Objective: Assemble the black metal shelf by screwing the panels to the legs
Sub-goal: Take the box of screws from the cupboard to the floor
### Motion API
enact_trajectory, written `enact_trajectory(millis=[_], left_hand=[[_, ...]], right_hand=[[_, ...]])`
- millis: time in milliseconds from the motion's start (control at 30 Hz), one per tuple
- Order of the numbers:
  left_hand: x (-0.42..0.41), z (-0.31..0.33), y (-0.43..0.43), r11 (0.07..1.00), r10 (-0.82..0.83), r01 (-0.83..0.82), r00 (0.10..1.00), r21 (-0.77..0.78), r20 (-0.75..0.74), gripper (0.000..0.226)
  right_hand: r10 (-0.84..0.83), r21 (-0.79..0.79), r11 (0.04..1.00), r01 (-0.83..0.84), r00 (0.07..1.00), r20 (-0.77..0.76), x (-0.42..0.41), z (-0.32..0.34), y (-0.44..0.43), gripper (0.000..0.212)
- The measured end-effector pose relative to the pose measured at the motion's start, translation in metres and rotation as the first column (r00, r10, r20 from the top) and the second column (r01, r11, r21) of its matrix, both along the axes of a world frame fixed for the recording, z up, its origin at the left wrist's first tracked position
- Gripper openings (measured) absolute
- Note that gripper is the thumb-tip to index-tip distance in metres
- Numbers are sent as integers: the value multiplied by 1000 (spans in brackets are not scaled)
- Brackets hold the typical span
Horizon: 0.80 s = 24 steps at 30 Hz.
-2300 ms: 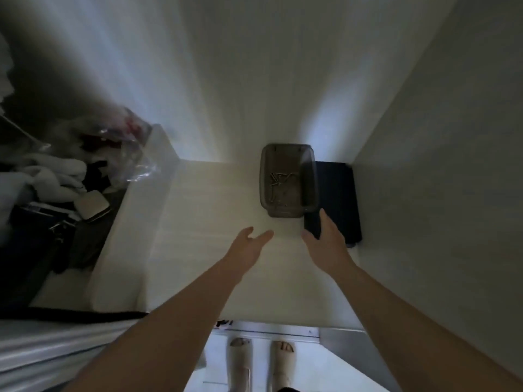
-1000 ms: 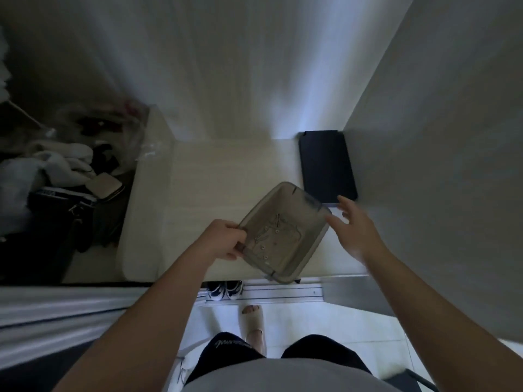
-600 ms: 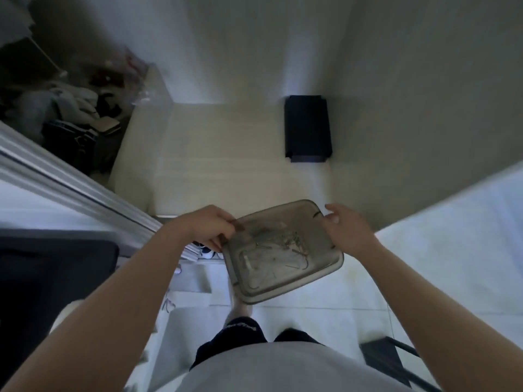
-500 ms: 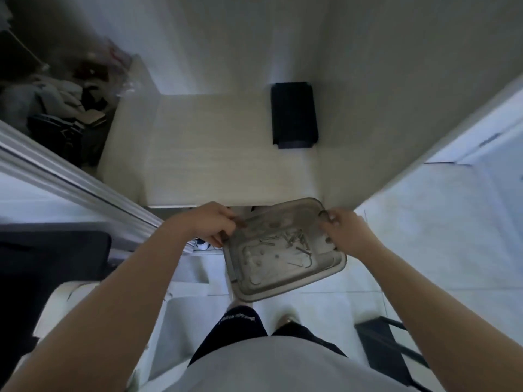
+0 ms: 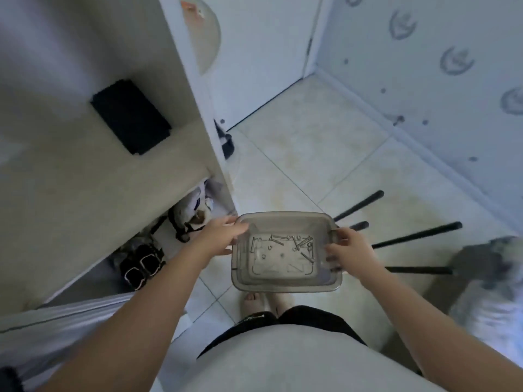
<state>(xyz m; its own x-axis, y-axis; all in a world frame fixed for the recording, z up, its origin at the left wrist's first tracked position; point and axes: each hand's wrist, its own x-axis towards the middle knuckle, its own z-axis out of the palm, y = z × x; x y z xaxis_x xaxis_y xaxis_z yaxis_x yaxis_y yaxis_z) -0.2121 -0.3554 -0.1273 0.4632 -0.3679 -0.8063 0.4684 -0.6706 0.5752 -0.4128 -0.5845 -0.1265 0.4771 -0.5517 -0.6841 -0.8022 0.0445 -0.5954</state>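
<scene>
Tiled floor (image 5: pixel 311 142) below; L hand (image 5: pixel 219 239) + R hand (image 5: pixel 346 251) grip screw tray (image 5: pixel 283 284) by opposite rims.

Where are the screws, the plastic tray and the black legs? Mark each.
screws (image 5: pixel 277 239), head view, one screw's shaft.
plastic tray (image 5: pixel 283 287), head view, near wall.
black legs (image 5: pixel 416 235), head view, middle of one leg.

No legible txt (shorts (image 5: pixel 311 321) logo fuzzy)
</scene>
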Motion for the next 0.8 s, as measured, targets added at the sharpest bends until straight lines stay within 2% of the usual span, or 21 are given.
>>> enact_trajectory(millis=[133, 267, 367, 500, 600, 700, 800], left_hand=[[-34, -12, -45, 978, -207, 207, 978, 5, -40, 35], [-79, -18, -87, 895, -445, 445, 895, 15, 36, 6], [-117, -20, -118, 797, -602, 603, 791, 30, 104, 14], [-173, -26, -156, 680, -733, 730, 672, 76, 104, 20], [-218, -35, -182, 632, -775, 767, 623, 108, 108, 16], [-267, -50, -208, 610, -792, 780, 599, 141, 120, 14], [-320, -70, -229, 630, -775, 755, 627, 182, 84, 12]], right_hand=[[-321, -3, 947, 321, 946, -38, -78, -5, 19, 28], [-582, 20, 811, 584, 811, -61, -149, -11, 34, 31], [-711, 34, 701, 712, 702, -38, -199, -19, 40, 29], [-804, 49, 593, 804, 594, -29, -258, -32, 49, 31], [-841, 63, 536, 842, 539, -46, -301, -45, 43, 32], [-832, 66, 545, 836, 549, -87, -346, -58, 27, 32], [-789, 90, 595, 799, 602, -125, -392, -79, 3, 39]])
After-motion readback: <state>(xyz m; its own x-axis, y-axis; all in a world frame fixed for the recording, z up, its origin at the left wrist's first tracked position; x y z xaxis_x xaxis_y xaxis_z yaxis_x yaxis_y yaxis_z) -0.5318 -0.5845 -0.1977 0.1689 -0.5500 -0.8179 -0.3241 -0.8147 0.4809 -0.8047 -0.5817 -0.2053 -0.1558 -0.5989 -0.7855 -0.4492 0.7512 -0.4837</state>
